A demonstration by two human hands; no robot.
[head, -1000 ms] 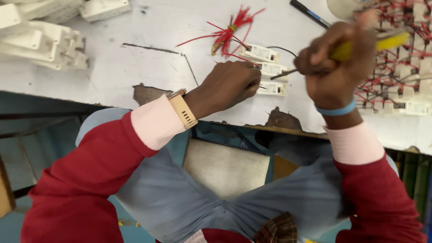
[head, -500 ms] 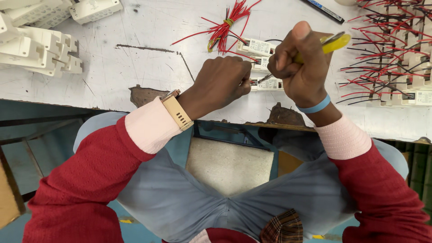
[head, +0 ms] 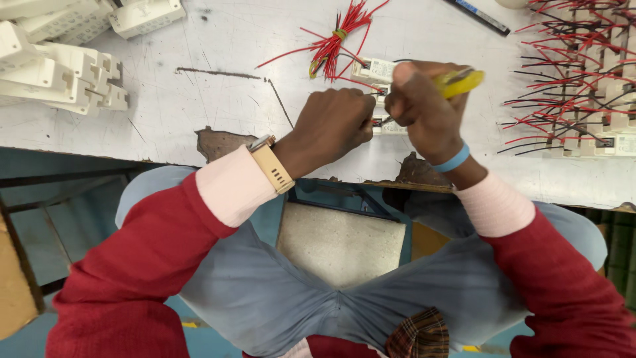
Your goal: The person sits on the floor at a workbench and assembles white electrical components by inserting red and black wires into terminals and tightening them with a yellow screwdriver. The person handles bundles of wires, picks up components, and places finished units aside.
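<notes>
Fingers: right hand (head: 424,109) wraps a yellow-handled screwdriver (head: 458,81); left hand (head: 334,122) pinches a white terminal block (head: 389,124).
Done: wired blocks (head: 583,113) at the table's right edge.
Left: bare housings (head: 59,69) at the left corner.

Worn white worktable (head: 199,99), blue floor (head: 26,338)

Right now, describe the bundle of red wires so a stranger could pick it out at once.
On the scratched white table, look just beyond the left hand and right hand. The bundle of red wires lies loose there, fanning out. Unlike the wired white parts at the far right, it is tied at the middle with a yellow-green band and joined to nothing.
</notes>
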